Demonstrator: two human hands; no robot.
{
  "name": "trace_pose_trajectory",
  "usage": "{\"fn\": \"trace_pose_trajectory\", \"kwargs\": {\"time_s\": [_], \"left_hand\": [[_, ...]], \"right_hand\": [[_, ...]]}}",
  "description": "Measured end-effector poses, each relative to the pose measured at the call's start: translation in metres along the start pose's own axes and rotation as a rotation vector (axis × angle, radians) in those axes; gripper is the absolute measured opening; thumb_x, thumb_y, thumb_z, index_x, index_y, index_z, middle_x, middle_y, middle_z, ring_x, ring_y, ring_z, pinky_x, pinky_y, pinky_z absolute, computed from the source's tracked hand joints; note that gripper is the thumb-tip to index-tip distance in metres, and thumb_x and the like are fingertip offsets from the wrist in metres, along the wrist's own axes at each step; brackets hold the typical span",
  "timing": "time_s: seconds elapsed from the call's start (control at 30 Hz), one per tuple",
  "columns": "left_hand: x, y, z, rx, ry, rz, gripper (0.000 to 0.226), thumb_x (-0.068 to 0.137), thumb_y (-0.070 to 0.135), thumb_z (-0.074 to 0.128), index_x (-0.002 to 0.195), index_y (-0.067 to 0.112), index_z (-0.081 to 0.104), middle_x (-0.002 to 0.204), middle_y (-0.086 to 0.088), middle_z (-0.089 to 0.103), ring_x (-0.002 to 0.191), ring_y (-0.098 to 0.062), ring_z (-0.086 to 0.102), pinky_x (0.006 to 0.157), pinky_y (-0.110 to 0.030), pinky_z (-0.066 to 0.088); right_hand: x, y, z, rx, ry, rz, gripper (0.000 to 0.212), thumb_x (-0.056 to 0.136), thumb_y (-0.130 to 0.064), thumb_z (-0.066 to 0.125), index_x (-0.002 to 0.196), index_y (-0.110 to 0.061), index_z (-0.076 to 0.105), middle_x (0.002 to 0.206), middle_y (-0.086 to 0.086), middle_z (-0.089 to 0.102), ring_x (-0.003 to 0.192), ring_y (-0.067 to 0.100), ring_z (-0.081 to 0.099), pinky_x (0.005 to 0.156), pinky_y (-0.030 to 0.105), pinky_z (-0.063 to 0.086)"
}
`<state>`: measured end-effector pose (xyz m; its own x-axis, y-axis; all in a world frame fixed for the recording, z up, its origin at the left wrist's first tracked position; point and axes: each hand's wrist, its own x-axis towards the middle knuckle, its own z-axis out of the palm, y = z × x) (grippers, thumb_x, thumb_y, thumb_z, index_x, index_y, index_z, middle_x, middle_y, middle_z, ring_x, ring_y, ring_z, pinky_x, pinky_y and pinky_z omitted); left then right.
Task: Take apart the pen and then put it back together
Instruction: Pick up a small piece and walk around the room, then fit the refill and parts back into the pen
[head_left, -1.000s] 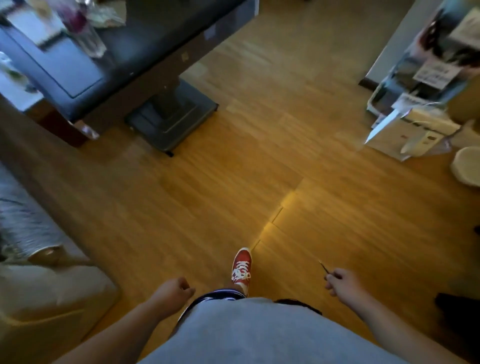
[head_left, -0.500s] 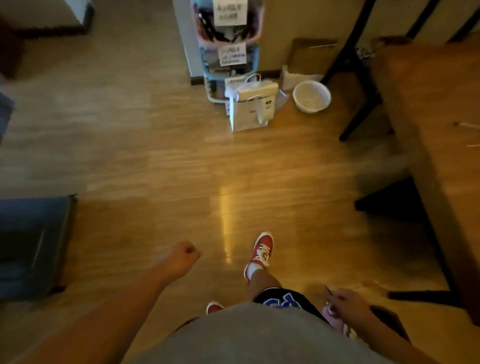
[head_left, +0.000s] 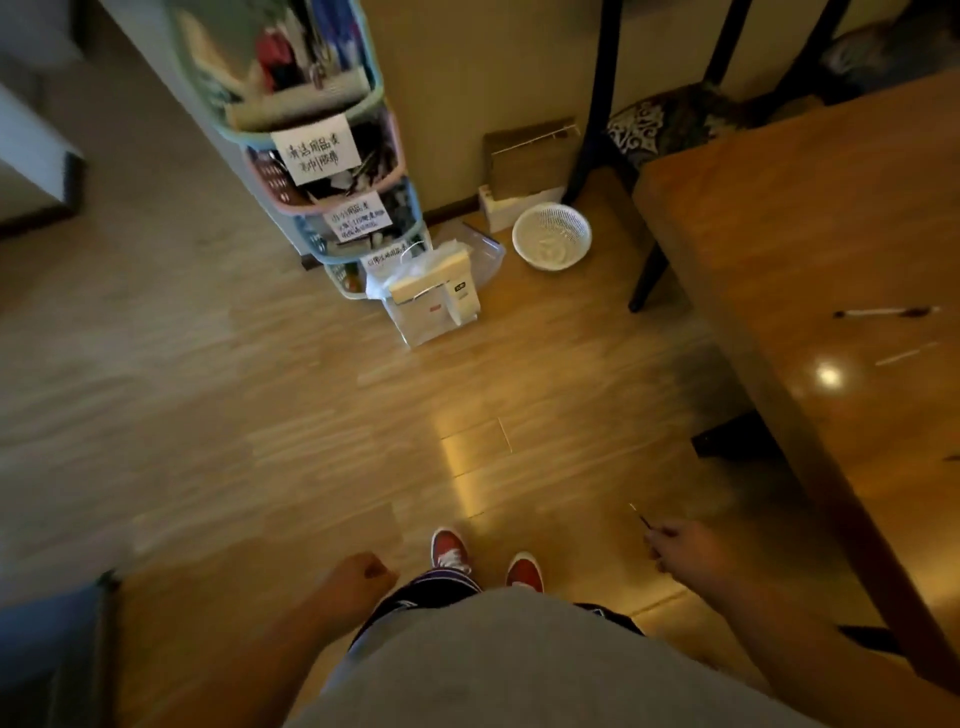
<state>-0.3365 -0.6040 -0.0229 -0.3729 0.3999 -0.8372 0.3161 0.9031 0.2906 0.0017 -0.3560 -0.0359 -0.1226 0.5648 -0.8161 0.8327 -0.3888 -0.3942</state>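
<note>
- Head view: a person stands on a wooden floor (head_left: 311, 415), looking down past a grey shirt at two red shoes (head_left: 451, 552).
- The left hand (head_left: 361, 577) hangs low at the left of the body, its fingers curled into a closed fist; nothing shows in it.
- The right hand (head_left: 680, 545) is held out to the right, fingers closed on a thin dark pen part (head_left: 640, 514) whose slim tip pokes up and to the left beyond the knuckles. It is too small and blurred to say which piece of the pen it is.
- A wooden desk (head_left: 779, 249) fills the right side of the view, well apart from the right hand.
- On the desk, near its far right, lies a white pen body (head_left: 883, 312) with dark ends, lying roughly crosswise.
- Just below it on the desk lies a pale thin stick (head_left: 906, 355), apart from the pen body; it cannot be told what it is.
- Beyond the desk stands a dark-legged chair (head_left: 670, 124) with a patterned seat.
- At the top centre is a stack of plastic baskets (head_left: 322, 156) with handwritten paper labels.
- At its foot a white paper bag (head_left: 441, 301) sits on the floor, with a white round basket (head_left: 551, 236) near it to the right.
</note>
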Motion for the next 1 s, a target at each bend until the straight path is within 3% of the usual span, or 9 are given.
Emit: {"fn": "trace_pose_trajectory", "kwargs": {"time_s": [0.1,0.27,0.37,0.47,0.57,0.7,0.8,0.9,1.0], "left_hand": [[0.033,0.02,-0.025,0.06,-0.036,-0.035,0.026,0.094,0.03,0.056,0.087,0.006,0.064,0.093,-0.018,0.068,0.079,-0.024,0.06,0.076,-0.035,0.05],[0.102,0.086,-0.079,0.228,-0.097,0.043,0.025,0.095,0.034,0.054,0.077,0.017,0.058,0.086,-0.008,0.063,0.082,-0.024,0.062,0.073,-0.032,0.047],[0.141,0.144,-0.114,0.319,-0.118,0.086,0.025,0.095,0.038,0.053,0.08,0.019,0.058,0.091,-0.008,0.065,0.091,-0.027,0.065,0.077,-0.033,0.049],[0.171,0.212,-0.144,0.414,-0.154,0.174,0.025,0.094,0.041,0.053,0.081,0.02,0.059,0.089,-0.004,0.064,0.087,-0.021,0.063,0.067,-0.029,0.045],[0.189,0.29,-0.16,0.545,-0.174,0.31,0.023,0.093,0.038,0.056,0.08,0.02,0.06,0.085,0.001,0.061,0.082,-0.016,0.059,0.066,-0.025,0.042],[0.2,0.395,-0.144,0.569,-0.169,0.454,0.02,0.092,0.024,0.06,0.079,0.009,0.064,0.082,-0.006,0.063,0.079,-0.021,0.06,0.07,-0.028,0.044],[0.198,0.465,-0.105,0.639,-0.211,0.594,0.02,0.09,0.019,0.064,0.071,0.017,0.062,0.075,-0.005,0.064,0.079,-0.025,0.062,0.072,-0.031,0.045],[0.18,0.526,-0.054,0.669,-0.269,0.748,0.007,0.089,0.027,0.065,0.085,0.021,0.066,0.086,-0.006,0.07,0.084,-0.023,0.065,0.079,-0.037,0.052],[0.154,0.574,-0.002,0.686,-0.306,0.913,0.002,0.089,0.037,0.062,0.09,0.035,0.062,0.088,0.007,0.067,0.086,-0.012,0.064,0.079,-0.036,0.054]], "right_hand": [[0.031,-0.043,-0.016,0.009,0.019,-0.028,0.023,0.094,-0.012,0.053,0.073,-0.007,0.062,0.073,0.015,0.062,0.067,0.026,0.06,0.06,0.032,0.044],[0.068,-0.092,-0.042,0.114,0.064,-0.002,0.022,0.096,-0.013,0.053,0.075,-0.012,0.06,0.075,0.011,0.062,0.064,0.02,0.057,0.057,0.028,0.043],[0.073,-0.096,-0.06,0.153,0.114,0.078,0.016,0.096,-0.018,0.053,0.087,-0.014,0.065,0.081,0.009,0.065,0.071,0.021,0.061,0.061,0.029,0.046],[0.065,-0.083,-0.076,0.226,0.176,0.123,0.023,0.096,-0.017,0.053,0.079,-0.01,0.067,0.07,0.007,0.063,0.061,0.016,0.056,0.054,0.025,0.044],[0.048,-0.067,-0.088,0.32,0.248,0.16,0.027,0.096,-0.018,0.053,0.08,0.0,0.067,0.072,0.023,0.064,0.062,0.024,0.057,0.061,0.035,0.045],[0.032,-0.046,-0.099,0.468,0.349,0.259,0.02,0.096,-0.011,0.052,0.082,-0.006,0.064,0.075,0.013,0.063,0.066,0.023,0.058,0.065,0.036,0.049],[0.02,-0.029,-0.112,0.539,0.398,0.283,0.019,0.096,-0.011,0.052,0.087,0.0,0.065,0.079,0.014,0.065,0.069,0.021,0.06,0.068,0.035,0.05],[0.008,-0.014,-0.133,0.612,0.477,0.258,0.019,0.095,-0.009,0.055,0.079,-0.005,0.065,0.078,0.013,0.066,0.067,0.017,0.06,0.064,0.027,0.049],[-0.002,-0.001,-0.16,0.647,0.479,0.195,0.019,0.095,-0.015,0.055,0.079,-0.017,0.066,0.079,0.007,0.068,0.07,0.015,0.063,0.063,0.022,0.051]]}}
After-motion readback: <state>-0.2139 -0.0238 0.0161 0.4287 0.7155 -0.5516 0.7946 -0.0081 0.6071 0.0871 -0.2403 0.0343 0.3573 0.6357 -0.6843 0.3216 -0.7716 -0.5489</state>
